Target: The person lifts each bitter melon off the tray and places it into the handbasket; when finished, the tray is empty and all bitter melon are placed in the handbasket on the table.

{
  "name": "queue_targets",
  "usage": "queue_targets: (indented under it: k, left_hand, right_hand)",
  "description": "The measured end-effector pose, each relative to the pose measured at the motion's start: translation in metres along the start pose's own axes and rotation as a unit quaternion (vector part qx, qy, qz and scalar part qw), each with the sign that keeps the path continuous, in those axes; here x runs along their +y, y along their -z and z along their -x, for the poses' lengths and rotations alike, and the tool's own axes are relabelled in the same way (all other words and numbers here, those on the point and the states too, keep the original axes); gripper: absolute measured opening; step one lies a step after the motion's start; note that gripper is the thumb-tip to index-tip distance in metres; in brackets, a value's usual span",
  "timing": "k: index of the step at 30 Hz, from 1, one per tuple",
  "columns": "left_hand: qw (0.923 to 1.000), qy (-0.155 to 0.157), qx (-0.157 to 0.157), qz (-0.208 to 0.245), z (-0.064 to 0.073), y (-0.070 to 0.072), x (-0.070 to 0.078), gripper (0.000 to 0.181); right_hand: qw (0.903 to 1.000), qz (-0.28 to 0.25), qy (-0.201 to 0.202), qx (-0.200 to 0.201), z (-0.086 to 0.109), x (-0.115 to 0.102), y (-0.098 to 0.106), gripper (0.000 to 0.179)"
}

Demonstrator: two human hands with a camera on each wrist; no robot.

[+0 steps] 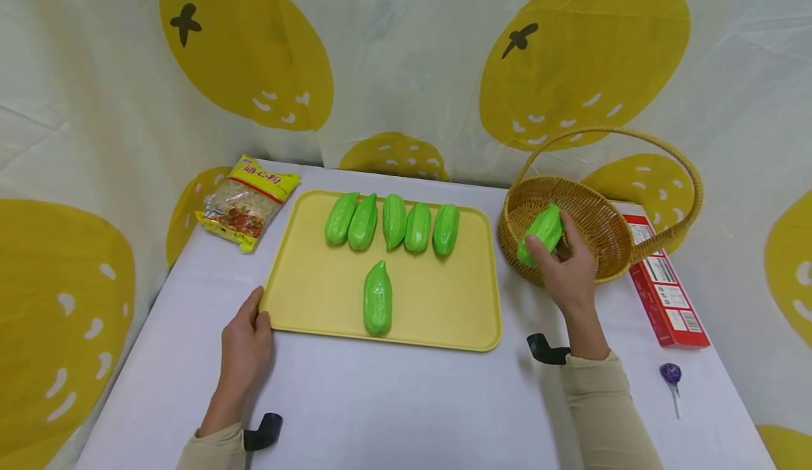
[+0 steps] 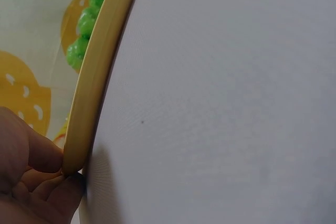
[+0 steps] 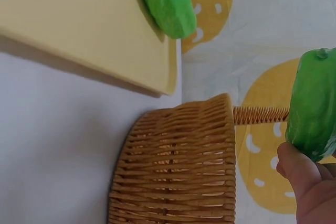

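Note:
My right hand (image 1: 569, 270) holds a glossy green, ridged bitter melon (image 1: 543, 232) between thumb and fingers. In the head view it overlaps the opening of the wicker basket (image 1: 609, 227); in the right wrist view it shows above the rim. My left hand (image 1: 246, 343) pinches the near left corner of a yellow tray (image 1: 317, 301), thumb and fingers at its edge (image 2: 86, 114). On the tray several bitter melons (image 1: 394, 221) stand in a row along the far side. A single bitter melon (image 1: 378, 299) lies by the near edge, its tip pointing away.
A yellow food packet (image 1: 247, 202) lies beyond the tray's left side. Right of the basket, whose tall handle (image 1: 694, 181) arches up, is a red and white box (image 1: 669, 294). A purple lollipop (image 1: 670, 375) lies nearer. Behind the table hangs a fruit-patterned cloth (image 1: 406, 47).

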State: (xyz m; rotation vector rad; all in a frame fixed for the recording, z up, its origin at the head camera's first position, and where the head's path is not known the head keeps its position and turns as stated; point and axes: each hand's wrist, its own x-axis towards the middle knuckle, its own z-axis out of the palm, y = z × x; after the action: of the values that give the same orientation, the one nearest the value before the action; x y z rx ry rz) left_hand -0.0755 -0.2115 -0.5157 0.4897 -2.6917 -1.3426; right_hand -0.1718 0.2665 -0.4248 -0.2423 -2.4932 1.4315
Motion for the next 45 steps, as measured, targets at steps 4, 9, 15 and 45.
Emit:
queue_targets:
  k: [4, 9, 15, 45]
  left_hand:
    - [1.0000, 0.000, 0.000, -0.002, 0.000, 0.000, 0.001, 0.052]
    - [1.0000, -0.005, 0.000, -0.001, 0.002, -0.001, 0.001, 0.052]
    - [1.0000, -0.005, 0.003, -0.006, 0.003, 0.000, 0.002, 0.052]
    - [0.9998, -0.014, 0.012, -0.001, 0.001, -0.001, 0.000, 0.051]
  right_hand:
    - [0.9998, 0.018, -0.009, 0.005, -0.004, 0.001, 0.005, 0.078]
    - [0.9996, 0.019, -0.016, 0.009, -0.011, 0.005, 0.012, 0.078]
    - [0.9991, 0.027, -0.033, -0.001, -0.023, 0.011, 0.021, 0.081]
    - [0.9833, 0.111, -0.093, -0.109, -0.063, 0.053, 0.043, 0.098]
